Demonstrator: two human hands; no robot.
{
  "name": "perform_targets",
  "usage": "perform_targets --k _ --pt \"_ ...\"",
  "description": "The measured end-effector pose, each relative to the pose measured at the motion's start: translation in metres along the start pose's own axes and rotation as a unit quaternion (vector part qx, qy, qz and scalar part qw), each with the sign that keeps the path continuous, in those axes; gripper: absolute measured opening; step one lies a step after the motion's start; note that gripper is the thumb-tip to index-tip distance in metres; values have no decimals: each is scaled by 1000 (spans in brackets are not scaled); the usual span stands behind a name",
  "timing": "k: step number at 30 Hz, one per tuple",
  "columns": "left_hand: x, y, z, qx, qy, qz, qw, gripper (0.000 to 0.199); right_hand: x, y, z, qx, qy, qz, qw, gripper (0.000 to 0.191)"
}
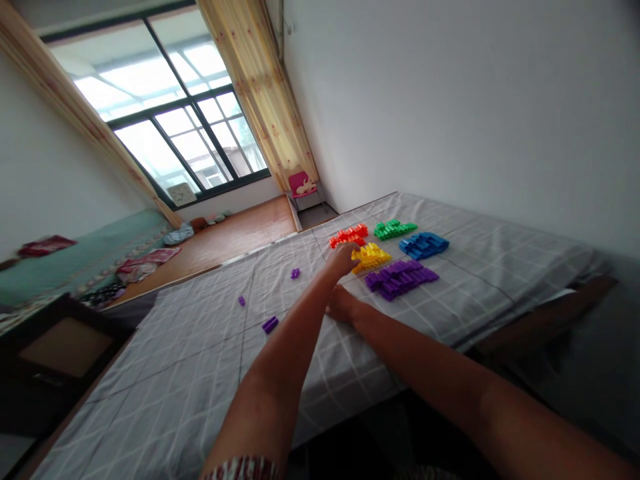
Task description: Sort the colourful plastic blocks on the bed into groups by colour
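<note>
Chair [299, 180] beyond red pile [351, 233], hand [343, 260] in front

Grey white-checked cloth [165, 373] leaves free passage near left; small purple cylindrical pieces [271, 325] and, rightward, a long purple heap [400, 279] obstruct.

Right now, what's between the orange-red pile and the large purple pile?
The yellow pile of plastic pieces, with the left hand at its left edge; head view.

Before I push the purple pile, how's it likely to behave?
The purple pile will probably spread rather than move as one, being many small pieces heaped together. Those pieces look smooth, so some may slide off. Creases in the checked cloth might catch them.
</note>
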State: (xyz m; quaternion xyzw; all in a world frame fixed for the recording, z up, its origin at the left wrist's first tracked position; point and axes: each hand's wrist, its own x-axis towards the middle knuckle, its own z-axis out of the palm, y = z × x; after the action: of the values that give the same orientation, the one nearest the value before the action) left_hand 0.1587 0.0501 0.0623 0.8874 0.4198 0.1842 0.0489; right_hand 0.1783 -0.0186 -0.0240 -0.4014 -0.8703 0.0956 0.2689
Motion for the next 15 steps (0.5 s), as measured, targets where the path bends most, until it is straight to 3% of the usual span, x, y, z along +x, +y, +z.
perform_targets --k 3,6,8,9,12,15 --pt "12 -4 -1 7 6 26 1000 40 -1 -2 -3 15 17 8 1000 34" --pt "-2 -26 -22 -16 62 18 998 36 -4 -3 -11 16 25 54 998 42" --pt "-30 -53 -44 -25 93 -50 994 31 -7 -2 -18 9 31 101 994 54" --pt "-49 -69 -56 -20 82 -87 993 30 -8 -1 -22 4 30 121 992 56" --pt "-116 -120 -87 27 50 -208 976 29 -10 0 -28 -2 14 136 991 44" --pt "-178 -163 -102 57 56 -330 941 32 -10 -2 -26 7 8 136 991 37"
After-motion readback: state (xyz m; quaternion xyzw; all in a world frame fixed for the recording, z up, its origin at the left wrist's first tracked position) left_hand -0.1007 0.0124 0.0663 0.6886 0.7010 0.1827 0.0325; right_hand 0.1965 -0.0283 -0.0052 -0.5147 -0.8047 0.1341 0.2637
